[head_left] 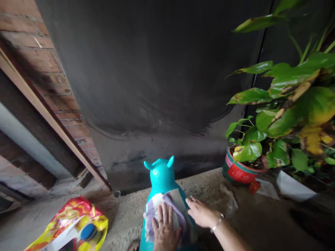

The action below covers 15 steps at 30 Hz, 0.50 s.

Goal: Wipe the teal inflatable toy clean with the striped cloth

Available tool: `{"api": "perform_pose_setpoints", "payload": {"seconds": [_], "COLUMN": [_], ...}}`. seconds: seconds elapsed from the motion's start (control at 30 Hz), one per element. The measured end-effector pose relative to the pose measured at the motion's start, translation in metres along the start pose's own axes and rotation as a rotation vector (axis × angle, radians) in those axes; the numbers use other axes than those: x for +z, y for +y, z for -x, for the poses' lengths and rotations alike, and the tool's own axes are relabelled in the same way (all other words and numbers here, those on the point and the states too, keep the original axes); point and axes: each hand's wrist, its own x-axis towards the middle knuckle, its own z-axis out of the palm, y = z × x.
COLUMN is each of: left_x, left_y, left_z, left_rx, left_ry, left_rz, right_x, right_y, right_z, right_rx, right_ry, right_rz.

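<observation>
A teal inflatable animal toy (162, 174) with two small ears stands on the gritty floor, facing the dark wall. A pale purple and white cloth (176, 204) lies over its back. My left hand (164, 230) presses flat on the cloth, fingers spread, a ring on one finger. My right hand (200, 212), with a bracelet at the wrist, rests flat on the toy's right side at the cloth's edge. Neither hand grips anything.
A red and yellow plastic bag (70, 228) lies on the floor at lower left. A red and green woven pot (242, 170) with a large leafy plant (290, 115) stands right. A dark wall (157, 69) rises ahead, brickwork (52, 80) at left.
</observation>
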Motion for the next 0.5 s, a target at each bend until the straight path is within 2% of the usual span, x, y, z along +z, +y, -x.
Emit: {"api": "perform_pose_setpoints", "payload": {"seconds": [0.13,0.27,0.4,0.5], "left_x": [0.013,0.002,-0.025,-0.025], "left_y": [-0.006,-0.014,-0.03,-0.031], "left_z": [0.03,0.019,-0.012,-0.014], "left_rx": [-0.039,-0.016,0.087,0.082], "left_ry": [-0.078,-0.13,-0.211,-0.192], "left_rz": [0.024,0.086,0.23,0.251], "right_x": [0.043,0.084,0.084,0.08], "right_y": [-0.022,-0.047,-0.055,-0.052], "right_z": [-0.007,-0.044,-0.086,-0.092], "right_rx": [-0.033,0.096,0.274,0.247], "right_ry": [0.027,0.047,0.109,0.107], "right_rz": [-0.094,-0.151,-0.089,-0.065]}}
